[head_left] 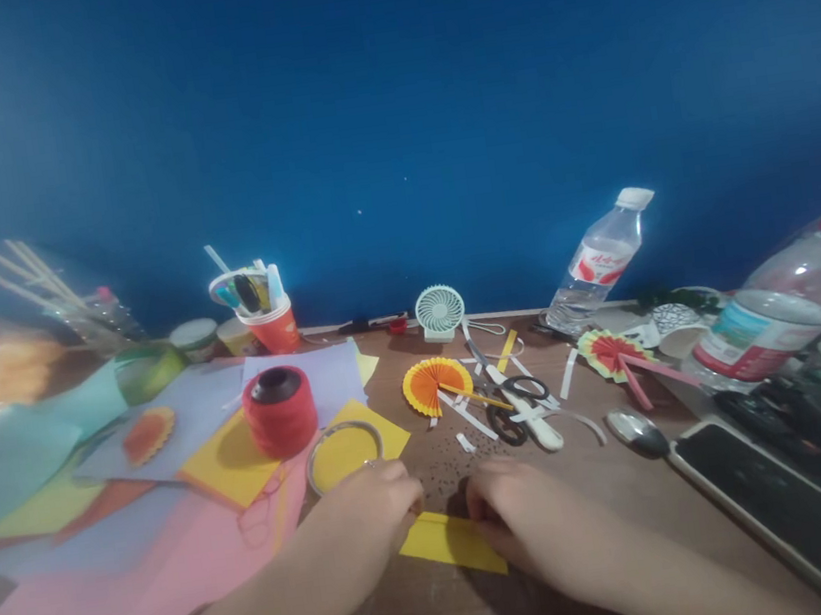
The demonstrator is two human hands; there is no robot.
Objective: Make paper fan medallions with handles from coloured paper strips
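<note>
A folded piece of yellow paper (446,543) lies on the brown table, running between my two hands. My left hand (381,498) is closed at its left end, fingertips curled under and partly hidden. At the right end, my right hand (508,501) is also closed on the paper, the thumb and fingers bent in. Just beyond them are small dark specks and a scrap of white paper (466,443). An orange and yellow pleated paper fan (432,385) lies farther off, beside black-handled scissors (508,426) and a white-handled tool (539,425).
To the left, a red thread spool (282,425) and a metal ring (311,462) rest on coloured paper sheets (151,584). Behind are a cup of pens (277,327), a small fan (440,312) and a tilted bottle (593,263). At right lie a spoon (637,431) and a phone (792,509).
</note>
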